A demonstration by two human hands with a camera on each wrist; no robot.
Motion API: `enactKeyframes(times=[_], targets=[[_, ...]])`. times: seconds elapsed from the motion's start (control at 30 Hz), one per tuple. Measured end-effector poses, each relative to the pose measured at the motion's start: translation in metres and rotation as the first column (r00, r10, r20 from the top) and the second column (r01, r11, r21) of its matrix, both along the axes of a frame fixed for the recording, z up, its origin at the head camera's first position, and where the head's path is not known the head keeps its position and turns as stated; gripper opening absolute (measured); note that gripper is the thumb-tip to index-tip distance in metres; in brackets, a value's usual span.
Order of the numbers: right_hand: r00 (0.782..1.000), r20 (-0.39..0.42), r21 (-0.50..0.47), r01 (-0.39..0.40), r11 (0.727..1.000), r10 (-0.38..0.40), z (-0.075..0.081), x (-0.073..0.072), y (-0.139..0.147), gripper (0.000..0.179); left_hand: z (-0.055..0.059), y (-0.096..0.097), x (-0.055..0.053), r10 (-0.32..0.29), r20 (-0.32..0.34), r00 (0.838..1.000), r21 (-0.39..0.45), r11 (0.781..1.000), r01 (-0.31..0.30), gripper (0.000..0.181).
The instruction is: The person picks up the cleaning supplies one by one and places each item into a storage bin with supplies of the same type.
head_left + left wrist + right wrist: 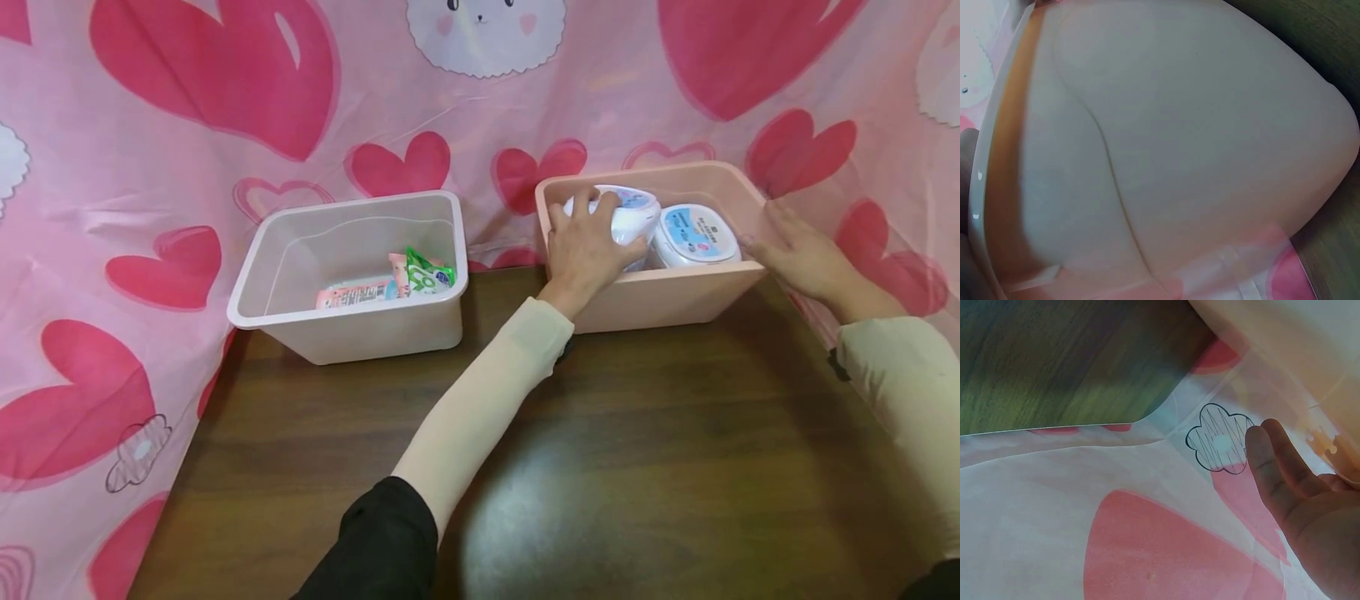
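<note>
In the head view my left hand (588, 254) reaches over the front rim of a pink plastic bin (667, 300). Its spread, bent fingers grip a white lidded tub (633, 218), which sits tilted inside the bin. Beside it is a second white tub (695, 235) with a blue label. My right hand (806, 254) rests against the bin's right end, thumb by the rim. The right wrist view shows that hand's long fingers (1279, 465) nearly straight alongside the bin wall. The bin's outer wall (1197, 125) fills most of the left wrist view.
A pale grey bin (375, 329) stands to the left, holding a green packet (427, 275) and a pink package (356, 295) at its bottom. Both bins stand on a brown wooden table (637, 467). A pink heart-patterned cloth (360, 92) hangs behind and at the sides.
</note>
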State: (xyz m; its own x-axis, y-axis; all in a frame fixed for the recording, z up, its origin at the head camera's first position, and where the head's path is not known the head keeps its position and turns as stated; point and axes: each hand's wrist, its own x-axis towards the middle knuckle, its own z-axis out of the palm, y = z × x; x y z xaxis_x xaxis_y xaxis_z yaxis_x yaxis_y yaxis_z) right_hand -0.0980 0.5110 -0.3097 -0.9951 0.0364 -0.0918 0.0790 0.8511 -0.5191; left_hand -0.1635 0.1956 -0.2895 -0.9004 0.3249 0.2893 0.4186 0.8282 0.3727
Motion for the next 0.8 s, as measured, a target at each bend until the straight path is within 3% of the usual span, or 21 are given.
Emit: enactKeyframes(times=[0.07,0.23,0.3,0.47,0.57,0.7,0.8], targets=[[1.0,-0.014,0.0,-0.011,1.0,0.011,0.0,-0.001,0.0,0.086,-0.001,0.0,-0.002,0.008,-0.027,1.0,0.001,1.0,-0.008,0.065],[0.999,-0.042,-0.008,-0.031,0.999,0.031,0.002,-0.006,-0.001,0.085,-0.003,-0.003,-0.009,0.028,-0.166,0.986,0.03,0.999,-0.024,0.062],[0.998,-0.043,-0.008,-0.037,0.999,0.036,0.002,-0.009,-0.002,0.085,-0.004,-0.006,-0.01,0.018,-0.187,0.982,0.04,0.999,-0.011,0.066],[1.0,-0.017,-0.004,-0.024,1.0,0.023,0.001,-0.013,-0.001,0.086,-0.01,-0.018,-0.008,-0.077,-0.118,0.99,0.04,0.996,0.083,0.081],[1.0,0.001,-0.015,-0.007,1.0,0.008,0.0,-0.012,0.002,0.087,-0.015,-0.026,-0.006,-0.146,-0.084,0.986,0.023,0.989,0.148,0.089],[1.0,0.009,-0.041,0.001,0.999,-0.001,-0.003,-0.01,0.005,0.09,-0.016,-0.039,-0.003,-0.219,-0.092,0.971,-0.043,0.975,0.216,0.097],[1.0,-0.021,0.008,0.012,1.0,-0.012,-0.009,-0.004,0.005,0.094,-0.016,-0.051,0.003,-0.25,-0.115,0.961,-0.105,0.965,0.238,0.101]])
